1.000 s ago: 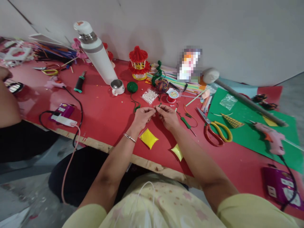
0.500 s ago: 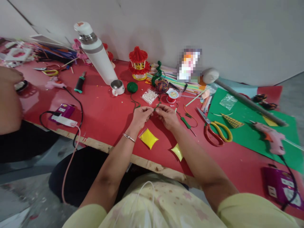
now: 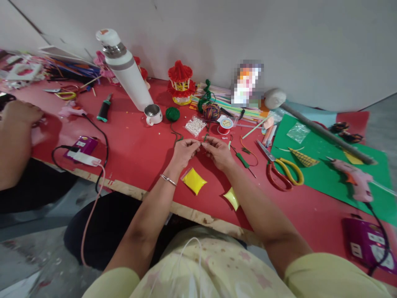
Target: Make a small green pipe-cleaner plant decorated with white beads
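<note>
Yarn [image 3: 206, 136], dark green, is pinched in the fingertips of both left hand [image 3: 187, 150] and right hand [image 3: 218, 152], which nearly meet; its visible bit points forward, nearer the right hand, toward the bead packet [image 3: 195, 126].

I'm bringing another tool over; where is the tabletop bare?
Bare red tabletop lies between the white cup, black cord and left hand, and between the right forearm, scissors and green sheet. It's crowded beyond the right hand: pearl beads, multicoloured yarn ball, thread spool.

Two yellow packets [image 3: 194, 181], two pairs of scissors [image 3: 274, 159], two glue guns [image 3: 357, 182], one bottle [image 3: 132, 78], one cup [image 3: 156, 117]
</note>
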`<state>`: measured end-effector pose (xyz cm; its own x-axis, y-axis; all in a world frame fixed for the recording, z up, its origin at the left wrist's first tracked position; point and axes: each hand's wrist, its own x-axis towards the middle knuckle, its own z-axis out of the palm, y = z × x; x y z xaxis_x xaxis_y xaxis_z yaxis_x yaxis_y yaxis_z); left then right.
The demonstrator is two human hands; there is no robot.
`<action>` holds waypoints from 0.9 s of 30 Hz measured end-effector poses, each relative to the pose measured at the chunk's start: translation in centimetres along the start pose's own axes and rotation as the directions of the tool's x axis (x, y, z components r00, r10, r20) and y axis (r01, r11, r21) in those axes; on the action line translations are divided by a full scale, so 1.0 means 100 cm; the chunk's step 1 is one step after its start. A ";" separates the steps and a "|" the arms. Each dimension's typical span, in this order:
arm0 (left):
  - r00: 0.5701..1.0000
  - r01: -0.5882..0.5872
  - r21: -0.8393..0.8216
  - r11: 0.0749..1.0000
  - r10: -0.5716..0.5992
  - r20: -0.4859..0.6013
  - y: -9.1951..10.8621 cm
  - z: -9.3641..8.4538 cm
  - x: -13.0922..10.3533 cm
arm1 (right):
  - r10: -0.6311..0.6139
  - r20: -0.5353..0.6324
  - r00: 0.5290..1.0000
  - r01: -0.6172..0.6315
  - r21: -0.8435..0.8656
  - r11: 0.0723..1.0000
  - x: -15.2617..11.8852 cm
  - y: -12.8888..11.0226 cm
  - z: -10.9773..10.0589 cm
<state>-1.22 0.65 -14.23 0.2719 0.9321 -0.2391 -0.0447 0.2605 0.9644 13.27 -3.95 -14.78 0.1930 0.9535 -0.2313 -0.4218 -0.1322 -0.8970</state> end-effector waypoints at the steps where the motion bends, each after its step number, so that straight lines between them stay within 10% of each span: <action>1: 1.000 0.018 -0.014 1.000 -0.018 -0.007 0.002 0.000 0.000 | -0.001 0.011 1.000 0.001 -0.008 1.000 -0.001 -0.001 0.000; 12: 0.990 0.109 -0.165 0.980 -0.093 0.101 0.010 -0.004 -0.003 | 0.033 0.049 0.998 -0.037 0.076 0.996 -0.002 -0.004 -0.003; 27: 0.999 0.039 0.030 0.999 -0.038 -0.035 0.002 0.010 -0.005 | 0.029 0.127 0.991 -0.040 0.084 0.996 -0.001 -0.004 -0.005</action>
<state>-0.38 0.02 -13.79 0.2399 0.9296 -0.2796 -0.0049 0.2892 0.9573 13.86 -4.12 -14.54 0.0666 0.9759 -0.2077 -0.5023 -0.1471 -0.8521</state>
